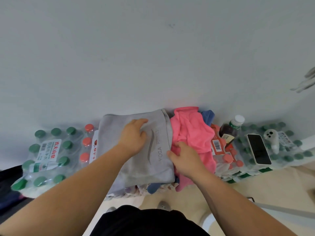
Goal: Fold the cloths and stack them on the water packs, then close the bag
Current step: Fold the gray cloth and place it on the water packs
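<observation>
The grey cloth [139,171] lies folded on the water packs [47,150], its long axis running from the wall toward the person. The left hand [134,137] rests on it with bent fingers [141,121]; whether they pinch or only press cannot be told. Just beside the grey cloth's right edge, the right hand [185,160] grips the crumpled pink cloth [190,132]. Farther right, a bottle [230,130] and a phone [259,149] crowd the packs.

On the floor [196,198], water packs [46,159] carry grey cloth [110,133], pink cloth [190,128], phone [258,149], bottle [229,130].
</observation>
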